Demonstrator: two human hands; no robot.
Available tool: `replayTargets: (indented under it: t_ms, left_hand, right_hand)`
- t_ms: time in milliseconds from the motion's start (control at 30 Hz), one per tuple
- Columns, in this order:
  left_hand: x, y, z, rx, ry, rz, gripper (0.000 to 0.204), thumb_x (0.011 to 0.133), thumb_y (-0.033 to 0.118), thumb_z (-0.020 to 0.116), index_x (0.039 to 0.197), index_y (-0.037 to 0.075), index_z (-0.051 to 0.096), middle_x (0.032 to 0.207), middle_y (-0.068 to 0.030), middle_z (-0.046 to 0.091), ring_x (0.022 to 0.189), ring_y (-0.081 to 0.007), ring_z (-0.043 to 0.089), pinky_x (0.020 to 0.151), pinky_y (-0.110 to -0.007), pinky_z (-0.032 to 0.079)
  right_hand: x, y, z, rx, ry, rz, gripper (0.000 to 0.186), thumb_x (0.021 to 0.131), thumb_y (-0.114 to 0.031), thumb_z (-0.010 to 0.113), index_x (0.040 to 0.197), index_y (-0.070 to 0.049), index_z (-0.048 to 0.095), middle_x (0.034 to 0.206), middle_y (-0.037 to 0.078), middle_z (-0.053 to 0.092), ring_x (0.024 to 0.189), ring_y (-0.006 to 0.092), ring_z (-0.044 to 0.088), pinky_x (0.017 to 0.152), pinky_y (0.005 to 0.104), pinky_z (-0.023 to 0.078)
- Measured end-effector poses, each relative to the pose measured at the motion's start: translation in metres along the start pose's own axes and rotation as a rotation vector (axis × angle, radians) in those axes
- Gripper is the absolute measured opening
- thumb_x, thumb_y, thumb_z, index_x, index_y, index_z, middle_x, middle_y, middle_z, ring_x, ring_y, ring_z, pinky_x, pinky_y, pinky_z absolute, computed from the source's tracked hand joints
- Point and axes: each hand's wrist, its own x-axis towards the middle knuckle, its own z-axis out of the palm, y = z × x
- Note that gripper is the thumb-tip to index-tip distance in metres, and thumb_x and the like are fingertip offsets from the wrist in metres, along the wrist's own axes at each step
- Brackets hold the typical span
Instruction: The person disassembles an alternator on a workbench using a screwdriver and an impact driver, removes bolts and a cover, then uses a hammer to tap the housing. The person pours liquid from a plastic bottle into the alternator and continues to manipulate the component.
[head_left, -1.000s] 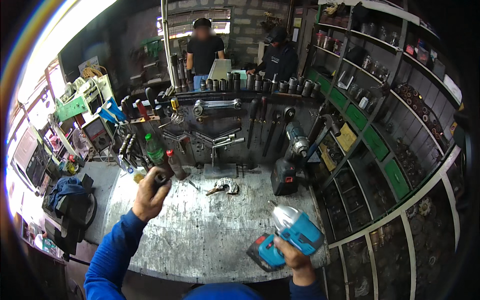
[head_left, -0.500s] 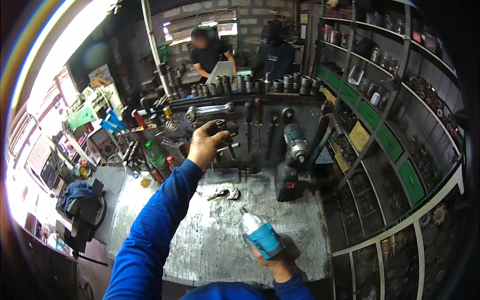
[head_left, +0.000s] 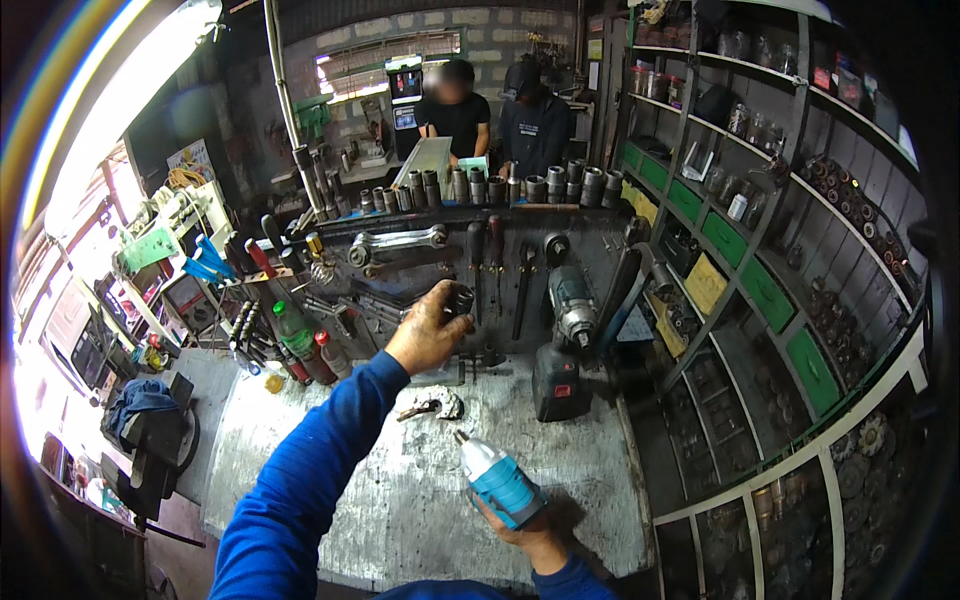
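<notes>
My left hand (head_left: 430, 332) reaches out over the far side of the bench, in front of the dark tool board. Its fingers and thumb close round a dark socket (head_left: 461, 297), partly covered by the fingers. Nearer to me, my right hand (head_left: 530, 538) grips a teal impact wrench (head_left: 508, 492) low over the bench; its silver nose points away and slightly left. My palm hides the wrench's handle. Between the hands and the board lies a whitish, crumpled C-shaped piece (head_left: 436, 403) on the metal bench top (head_left: 370, 500).
A second impact wrench (head_left: 572, 308) stands on its battery at the right. Sockets (head_left: 497, 189) line the ledge above hanging wrenches (head_left: 400, 240) and screwdrivers (head_left: 475, 250). Bottles (head_left: 293, 330) stand left, near a vise (head_left: 160, 440). Shelves with green drawers (head_left: 762, 288) run right. Two people (head_left: 455, 110) are behind.
My left hand has come down from the hanging tools toward the bench, still holding the socket. The wrench stays in my right hand. The view has shifted, and one person behind has moved right.
</notes>
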Motion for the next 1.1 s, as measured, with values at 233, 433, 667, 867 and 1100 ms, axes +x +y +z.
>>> replayTargets:
  t_ms: [233, 433, 667, 867, 1100]
  left_hand:
    - [0.097, 0.071, -0.018, 0.053, 0.249, 0.134, 0.045, 0.093, 0.024, 0.074, 0.128, -0.002, 0.065, 0.108, -0.0253, 0.077, 0.104, -0.0415, 0.077, 0.093, -0.048, 0.06]
    - [0.221, 0.109, -0.033, 0.767, 0.011, 0.129, 0.047, 0.093, 0.034, 0.076, 0.126, 0.001, 0.074, 0.122, -0.023, 0.079, 0.12, -0.038, 0.075, 0.101, -0.047, 0.061]
    - [0.234, 0.111, 0.0, 0.728, 0.087, -0.117, 0.034, 0.096, 0.022, 0.071, 0.125, 0.008, 0.08, 0.134, -0.022, 0.076, 0.13, -0.0386, 0.072, 0.108, -0.048, 0.059]
    - [0.186, 0.14, -0.02, 0.644, 0.169, -0.007, 0.032, 0.094, 0.021, 0.071, 0.12, 0.006, 0.08, 0.12, -0.025, 0.079, 0.118, -0.0431, 0.075, 0.104, -0.051, 0.06]
    - [0.038, 0.076, -0.063, 0.152, 0.235, 0.2, 0.034, 0.096, 0.029, 0.081, 0.106, -0.003, 0.075, 0.089, -0.0249, 0.077, 0.083, -0.0394, 0.077, 0.078, -0.046, 0.059]
  right_hand:
    - [0.009, -0.016, -0.009, 0.267, 0.094, 0.196, 0.02, 0.087, -0.019, 0.082, 0.104, -0.009, 0.076, 0.099, 0.012, 0.079, 0.09, 0.0342, 0.077, 0.082, 0.0447, 0.063]
    - [0.004, -0.011, -0.004, 0.071, 0.026, 0.07, 0.024, 0.09, -0.015, 0.081, 0.111, -0.007, 0.075, 0.106, 0.014, 0.079, 0.096, 0.0341, 0.077, 0.087, 0.044, 0.063]
    - [-0.007, 0.009, 0.015, -0.049, 0.111, -0.084, 0.018, 0.085, -0.015, 0.082, 0.101, -0.009, 0.076, 0.098, 0.013, 0.079, 0.089, 0.0358, 0.077, 0.083, 0.046, 0.063]
    - [-0.001, -0.012, 0.001, 0.39, 0.024, 0.361, 0.023, 0.087, -0.013, 0.081, 0.109, -0.009, 0.075, 0.102, 0.012, 0.08, 0.093, 0.029, 0.077, 0.088, 0.0433, 0.062]
    - [0.004, -0.017, -0.013, 0.174, 0.007, 0.118, 0.037, 0.09, -0.018, 0.082, 0.125, -0.008, 0.075, 0.123, 0.014, 0.078, 0.116, 0.0297, 0.075, 0.1, 0.0439, 0.06]
